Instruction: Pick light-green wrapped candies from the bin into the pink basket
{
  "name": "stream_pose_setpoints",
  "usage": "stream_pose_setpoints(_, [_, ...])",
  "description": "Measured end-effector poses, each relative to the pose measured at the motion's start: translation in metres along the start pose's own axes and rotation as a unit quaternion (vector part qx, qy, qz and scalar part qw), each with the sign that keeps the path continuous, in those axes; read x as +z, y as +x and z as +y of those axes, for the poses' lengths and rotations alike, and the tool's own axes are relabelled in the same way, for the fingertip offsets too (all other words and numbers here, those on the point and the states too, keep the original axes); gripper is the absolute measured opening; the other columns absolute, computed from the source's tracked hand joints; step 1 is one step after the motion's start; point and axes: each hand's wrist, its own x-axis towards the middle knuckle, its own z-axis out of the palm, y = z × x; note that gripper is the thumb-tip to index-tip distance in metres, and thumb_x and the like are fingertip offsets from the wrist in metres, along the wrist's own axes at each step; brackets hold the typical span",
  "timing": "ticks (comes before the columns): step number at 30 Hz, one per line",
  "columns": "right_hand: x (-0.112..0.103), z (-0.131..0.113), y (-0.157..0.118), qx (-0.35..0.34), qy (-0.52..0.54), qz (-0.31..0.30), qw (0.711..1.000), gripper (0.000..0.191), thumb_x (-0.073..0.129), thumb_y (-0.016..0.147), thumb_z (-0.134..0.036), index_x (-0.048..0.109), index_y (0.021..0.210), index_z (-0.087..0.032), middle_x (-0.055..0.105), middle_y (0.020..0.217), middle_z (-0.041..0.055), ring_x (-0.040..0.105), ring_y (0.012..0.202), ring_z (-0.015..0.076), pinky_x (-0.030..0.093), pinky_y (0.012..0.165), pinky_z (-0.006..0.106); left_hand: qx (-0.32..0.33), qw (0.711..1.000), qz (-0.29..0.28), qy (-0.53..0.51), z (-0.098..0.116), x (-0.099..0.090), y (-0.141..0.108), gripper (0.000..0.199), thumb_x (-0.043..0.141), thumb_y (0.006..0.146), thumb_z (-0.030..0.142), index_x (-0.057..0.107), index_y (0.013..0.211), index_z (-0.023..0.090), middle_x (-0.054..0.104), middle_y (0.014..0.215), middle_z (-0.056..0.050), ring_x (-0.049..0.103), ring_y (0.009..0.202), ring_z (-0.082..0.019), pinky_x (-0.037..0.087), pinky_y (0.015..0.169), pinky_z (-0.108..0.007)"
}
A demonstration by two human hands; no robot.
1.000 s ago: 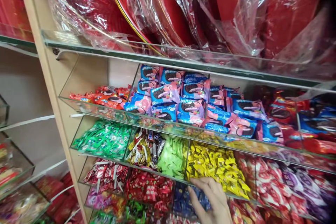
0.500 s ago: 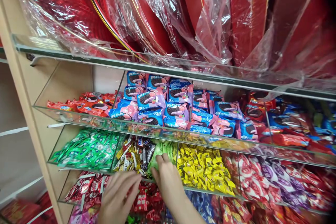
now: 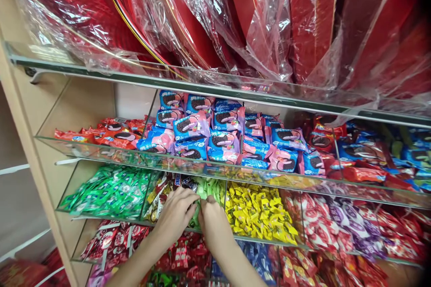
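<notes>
My left hand (image 3: 178, 210) and my right hand (image 3: 214, 217) meet side by side at the middle compartment of the candy shelf. Both have curled fingers, with the fingertips turned towards each other and mostly hidden behind the knuckles. Light-green wrapped candies (image 3: 212, 188) lie right behind and between them. Whatever the fingers pinch is out of sight. Left of these, brown and gold wrapped chocolates (image 3: 155, 204) are partly covered by my left hand. Yellow wrapped candies (image 3: 259, 210) fill the compartment beside my right hand.
Green packets (image 3: 107, 190) lie in the left compartment. Blue and pink cookie packs (image 3: 190, 125) are heaped on the shelf above, behind a clear glass lip (image 3: 188, 166). Red plastic-wrapped items (image 3: 188, 18) crowd the top shelf. Red packets (image 3: 111, 242) lie lower down.
My left hand has moved up and right, from in front of the shelf to beside my right hand. My right hand's fingers have curled in. The view has shifted slightly.
</notes>
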Motion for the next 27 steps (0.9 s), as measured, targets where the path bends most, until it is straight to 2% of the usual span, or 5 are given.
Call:
stream_pose_setpoints(9, [-0.005,0.006,-0.006,0.009,0.033,0.087,0.996,0.026,0.036,0.09,-0.009,0.061,0.096,-0.014,0.06,0.093,0.0114,0.064,0.07,0.0178,0.045,0.06,0.026,0.024,0.998,0.03,-0.048,0.002,-0.001,0.006,0.031,0.042,0.089,0.022,0.06,0.113,0.023,0.06,0.116,-0.004,0.048,0.105,-0.021,0.033,0.089,-0.04])
stream_pose_setpoints(18, [-0.004,0.025,-0.016,-0.076,0.176,0.219,0.957,0.028,0.035,0.092,-0.018,0.058,0.108,-0.014,0.062,0.094,0.0106,0.063,0.079,0.0177,0.046,0.071,0.027,0.024,0.993,0.063,-0.098,0.006,-0.005,0.009,0.019,0.042,0.09,0.027,0.058,0.088,0.019,0.063,0.088,-0.002,0.052,0.087,-0.017,0.037,0.08,-0.034])
stream_pose_setpoints(24, [0.0,0.031,-0.025,-0.054,0.11,0.11,0.986,0.028,0.037,0.09,-0.013,0.063,0.095,-0.019,0.063,0.088,0.0064,0.063,0.073,0.0154,0.041,0.062,0.022,-0.008,0.972,0.078,-0.222,0.013,-0.03,-0.027,0.012,0.045,0.089,0.025,0.057,0.087,0.022,0.062,0.087,0.0,0.057,0.084,-0.013,0.041,0.077,-0.026])
stream_pose_setpoints(25, [0.0,0.03,-0.024,-0.045,0.096,0.092,0.99,0.028,0.037,0.09,-0.012,0.063,0.092,-0.02,0.063,0.087,0.0058,0.063,0.073,0.0148,0.04,0.061,0.021,-0.02,0.967,0.05,-0.247,0.012,-0.035,-0.041,0.012,0.046,0.088,0.025,0.057,0.084,0.023,0.063,0.083,0.001,0.058,0.081,-0.012,0.043,0.075,-0.025])
stream_pose_setpoints(27, [-0.001,0.027,-0.022,-0.028,0.064,0.064,0.995,0.027,0.038,0.09,-0.012,0.063,0.091,-0.02,0.063,0.088,0.0056,0.063,0.071,0.0142,0.038,0.059,0.021,-0.029,0.956,-0.074,-0.282,0.002,-0.037,-0.074,0.012,0.05,0.086,0.028,0.061,0.081,0.026,0.065,0.079,0.002,0.059,0.076,-0.013,0.045,0.07,-0.025])
